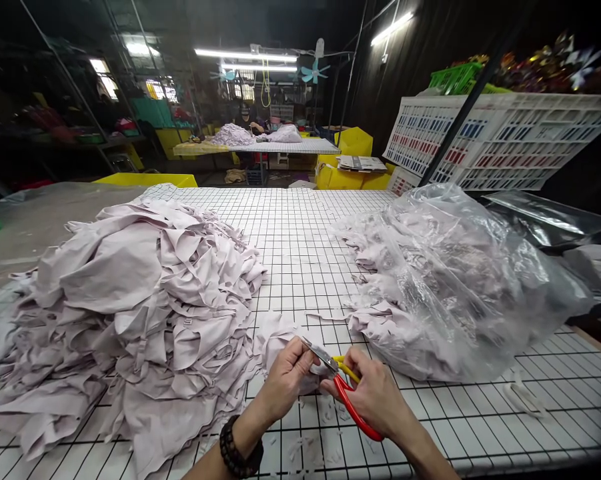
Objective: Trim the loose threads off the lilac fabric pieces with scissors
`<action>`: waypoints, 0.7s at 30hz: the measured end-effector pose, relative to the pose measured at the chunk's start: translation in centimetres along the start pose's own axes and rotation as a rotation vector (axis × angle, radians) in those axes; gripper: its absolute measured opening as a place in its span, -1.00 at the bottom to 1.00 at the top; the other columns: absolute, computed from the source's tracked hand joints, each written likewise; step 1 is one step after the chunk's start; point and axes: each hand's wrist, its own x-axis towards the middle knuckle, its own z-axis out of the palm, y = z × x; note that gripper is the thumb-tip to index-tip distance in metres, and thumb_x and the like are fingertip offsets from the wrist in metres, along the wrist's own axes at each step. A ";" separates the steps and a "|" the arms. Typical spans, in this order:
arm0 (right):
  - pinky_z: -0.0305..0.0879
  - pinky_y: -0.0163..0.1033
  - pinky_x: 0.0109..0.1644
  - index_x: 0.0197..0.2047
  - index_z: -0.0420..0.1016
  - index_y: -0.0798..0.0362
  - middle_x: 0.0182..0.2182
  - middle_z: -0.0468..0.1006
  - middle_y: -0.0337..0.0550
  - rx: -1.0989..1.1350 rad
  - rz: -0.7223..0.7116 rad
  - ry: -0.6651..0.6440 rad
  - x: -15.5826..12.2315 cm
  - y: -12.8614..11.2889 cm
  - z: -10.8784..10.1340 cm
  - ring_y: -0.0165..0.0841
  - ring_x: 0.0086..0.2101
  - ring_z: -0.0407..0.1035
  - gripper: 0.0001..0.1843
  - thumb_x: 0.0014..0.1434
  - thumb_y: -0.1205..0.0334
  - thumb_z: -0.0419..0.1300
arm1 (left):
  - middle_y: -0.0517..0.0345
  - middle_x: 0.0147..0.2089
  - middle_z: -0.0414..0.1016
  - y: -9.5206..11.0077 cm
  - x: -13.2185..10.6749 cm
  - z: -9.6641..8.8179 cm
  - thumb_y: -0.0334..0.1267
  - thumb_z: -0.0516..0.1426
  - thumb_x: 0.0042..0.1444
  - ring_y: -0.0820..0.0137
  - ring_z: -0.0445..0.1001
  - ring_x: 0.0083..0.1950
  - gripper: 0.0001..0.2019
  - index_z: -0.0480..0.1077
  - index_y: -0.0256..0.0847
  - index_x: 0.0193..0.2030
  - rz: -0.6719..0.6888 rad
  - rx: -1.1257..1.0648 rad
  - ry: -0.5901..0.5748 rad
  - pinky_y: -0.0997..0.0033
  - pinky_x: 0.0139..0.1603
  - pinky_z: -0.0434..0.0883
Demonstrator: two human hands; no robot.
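In my right hand (375,393) is a pair of scissors (349,400) with one red and one yellow handle, the blades pointing left toward my other hand. My left hand (289,373), with a dark beaded bracelet on its wrist, pinches a pale pink-lilac garment (275,337) close to the blade tips. Part of that garment lies on the table behind the fingers. Small fabric scraps (310,450) are scattered on the table below my hands. Whether the blades are on the cloth is hard to make out.
A large heap of the same pale garments (130,287) covers the left of the grid-patterned table (300,240). At right lies a clear plastic bag (460,280) full of them. White crates (500,133) stand behind it. Farther back, a person sits behind another table (300,145).
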 end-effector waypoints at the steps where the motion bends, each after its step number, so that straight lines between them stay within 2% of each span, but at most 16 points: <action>1: -0.01 -0.32 -0.49 -0.46 0.05 -0.04 -0.62 0.23 -0.39 0.010 -0.002 0.002 0.0 0.1 0.1 -0.43 -0.58 0.07 -0.55 -0.03 -0.09 0.24 | 0.07 -0.29 0.33 0.0 0.0 0.0 -0.01 -0.03 0.24 0.37 0.31 -0.22 -0.65 0.38 -0.24 -0.35 -0.005 -0.004 0.004 0.41 -0.14 0.28; 5: 0.03 -0.34 -0.50 -0.48 0.09 -0.03 -0.62 0.24 -0.38 0.178 0.063 -0.025 0.3 0.9 0.1 -0.43 -0.57 0.11 -0.57 -0.05 -0.06 0.26 | 0.10 -0.31 0.33 -0.4 0.2 0.0 0.01 -0.05 0.24 0.38 0.31 -0.26 -0.64 0.38 -0.23 -0.32 -0.040 0.055 0.005 0.42 -0.18 0.30; 8: 0.10 -0.35 -0.46 -0.45 0.17 -0.01 -0.58 0.30 -0.35 0.324 0.141 -0.027 0.2 2.2 -0.2 -0.42 -0.52 0.19 -0.63 -0.02 -0.05 0.24 | 0.04 -0.17 0.33 -1.9 0.3 0.2 0.01 0.03 0.17 0.29 0.33 -0.14 -0.69 0.39 -0.20 -0.24 -0.023 0.339 0.042 0.30 -0.08 0.31; 10: 0.14 -0.35 -0.44 -0.45 0.19 -0.01 -0.56 0.35 -0.34 0.336 0.197 0.005 -0.1 3.3 -0.5 -0.41 -0.51 0.23 -0.65 -0.03 -0.03 0.25 | -0.04 0.00 0.30 -3.4 0.4 0.5 0.01 0.20 -0.01 0.14 0.28 0.03 -0.60 0.37 -0.19 -0.11 -0.006 0.596 0.095 0.16 0.06 0.26; 12: 0.16 -0.34 -0.44 -0.45 0.21 0.00 -0.55 0.39 -0.32 0.293 0.269 0.062 -0.4 4.3 -1.0 -0.39 -0.50 0.26 -0.66 -0.03 -0.03 0.24 | -0.07 0.06 0.28 -4.9 0.9 0.7 -0.10 0.28 -0.14 0.06 0.24 0.10 -0.50 0.34 -0.20 -0.03 -0.030 0.786 0.103 0.08 0.09 0.22; 14: 0.18 -0.32 -0.43 -0.42 0.23 0.00 -0.51 0.46 -0.27 0.223 0.336 0.127 -0.8 4.9 -1.7 -0.36 -0.48 0.31 -0.69 0.00 -0.03 0.21 | -0.02 -0.06 0.38 -5.3 1.6 0.3 -0.25 0.21 -0.07 0.14 0.34 0.00 -0.66 0.37 -0.22 -0.10 -0.094 0.824 0.046 0.17 0.01 0.29; 16: 0.19 -0.29 -0.41 -0.35 0.26 -0.01 -0.45 0.50 -0.21 0.108 0.395 0.195 -0.9 5.2 -2.5 -0.31 -0.45 0.37 -0.72 0.05 -0.04 0.15 | 0.06 -0.21 0.45 -4.1 2.8 -1.3 -0.36 0.12 0.00 0.27 0.42 -0.16 -0.81 0.38 -0.23 -0.19 -0.157 0.742 -0.007 0.32 -0.13 0.35; 17: 0.19 -0.27 -0.41 -0.31 0.26 -0.01 -0.42 0.51 -0.19 0.030 0.417 0.233 -0.8 5.2 -2.9 -0.29 -0.44 0.38 -0.72 0.08 -0.04 0.12 | 0.09 -0.24 0.47 -2.7 3.4 -2.7 -0.36 0.11 0.02 0.32 0.44 -0.22 -0.83 0.38 -0.24 -0.20 -0.181 0.690 -0.002 0.38 -0.20 0.37; 19: 0.17 -0.25 -0.40 -0.20 0.25 -0.01 -0.39 0.52 -0.15 -0.138 0.417 0.311 0.0 5.0 -3.6 -0.24 -0.42 0.40 -0.72 0.12 -0.01 0.08 | 0.11 -0.27 0.47 1.3 4.8 -6.7 -0.32 0.11 0.03 0.36 0.44 -0.26 -0.84 0.38 -0.26 -0.21 -0.162 0.706 0.138 0.44 -0.26 0.37; 21: 0.15 -0.25 -0.38 -0.12 0.22 -0.01 -0.34 0.51 -0.12 -0.269 0.339 0.375 1.6 4.8 -3.8 -0.21 -0.38 0.41 -0.72 0.15 0.03 0.06 | 0.16 -0.27 0.45 6.3 6.1 -11.7 -0.18 0.10 0.09 0.40 0.42 -0.28 -0.75 0.38 -0.27 -0.13 -0.080 0.867 0.382 0.46 -0.26 0.37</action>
